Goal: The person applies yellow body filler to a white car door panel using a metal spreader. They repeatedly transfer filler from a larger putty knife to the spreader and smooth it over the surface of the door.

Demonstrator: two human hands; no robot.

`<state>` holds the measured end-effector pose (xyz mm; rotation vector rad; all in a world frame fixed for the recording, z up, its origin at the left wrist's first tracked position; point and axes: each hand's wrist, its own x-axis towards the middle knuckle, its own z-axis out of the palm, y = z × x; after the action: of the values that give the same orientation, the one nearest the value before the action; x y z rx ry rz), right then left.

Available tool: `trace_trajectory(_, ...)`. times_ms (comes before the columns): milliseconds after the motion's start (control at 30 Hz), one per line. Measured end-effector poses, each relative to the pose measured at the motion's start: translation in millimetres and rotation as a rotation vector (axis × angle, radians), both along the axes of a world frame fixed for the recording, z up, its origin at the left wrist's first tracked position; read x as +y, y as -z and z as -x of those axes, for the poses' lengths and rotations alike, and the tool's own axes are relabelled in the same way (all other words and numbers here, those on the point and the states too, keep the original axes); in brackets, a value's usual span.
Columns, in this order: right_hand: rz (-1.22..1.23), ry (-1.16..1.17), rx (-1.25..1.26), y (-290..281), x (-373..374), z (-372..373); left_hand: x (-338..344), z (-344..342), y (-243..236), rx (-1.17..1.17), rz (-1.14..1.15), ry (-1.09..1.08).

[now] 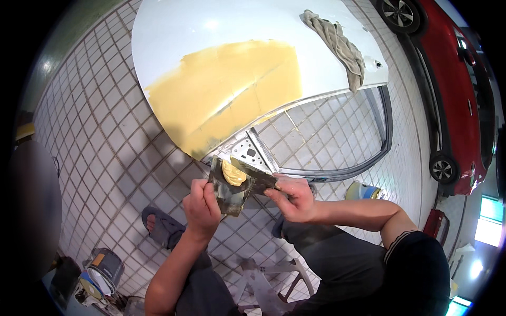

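My left hand point(201, 209) is closed on the edge of a dark, smeared putty board point(230, 203). On the board sits a soft mound of yellow body filler point(232, 174). Pinched between the thumb and fingers of my right hand point(294, 199) is a dark, flat putty spreader point(259, 180); its far edge lies against the board beside the mound. Just beyond my hands is a white car door point(221, 23) with a broad yellow filler patch point(237, 73) across its near left part. Thin pale streaks cross the patch.
A crumpled grey cloth point(337, 45) lies on the door's right side. The door's window frame point(387, 131) curves toward me. Tins point(103, 274) stand lower left, another tin point(362, 190) near my right forearm. A plastic stool point(269, 284) is below me; a red car point(453, 95) stands right.
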<state>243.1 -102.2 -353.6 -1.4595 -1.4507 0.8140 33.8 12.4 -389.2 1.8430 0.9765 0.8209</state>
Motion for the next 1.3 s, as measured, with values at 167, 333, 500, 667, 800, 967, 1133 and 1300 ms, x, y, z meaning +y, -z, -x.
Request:
trace_trajectory(167, -0.145, -0.057, -0.072, 6.2, 16.1, 2.6, 3.6, 9.0, -3.1, -0.002, -0.015, -0.025)
trace_trajectory(333, 0.142, -0.208, -0.363, 4.5, 30.1, 5.2, 10.9, 28.9, 3.2, 0.018, -0.204, -0.167)
trace_trajectory(500, 0.597, -0.266, -0.407, 27.1, 29.8, 21.1, 48.6, 68.3, -1.8, -0.148, -0.12, -0.566)
trace_trajectory(667, 0.463, -0.28, -0.466, 52.0, 44.0, 51.2, 42.0, 102.5, 7.3, -0.252, 0.025, -0.632)
trace_trajectory(800, 0.349, -0.177, -0.496, 63.3, 67.2, 66.0, 40.7, 114.8, 2.9, -0.25, 0.066, -0.624)
trace_trajectory(967, 0.435, -0.131, -0.499, 72.9, 69.7, 74.3, 41.4, 122.9, -3.4, -0.25, 0.048, -0.635)
trace_trajectory(1133, 0.527, -0.12, -0.502, 66.4, 82.8, 86.3, 40.4, 138.0, 0.6, -0.283, 0.07, -0.649)
trace_trajectory(1300, 0.497, -0.027, -0.463, 57.7, 99.1, 100.9, 37.1, 141.3, -5.6, -0.268, 0.091, -0.629)
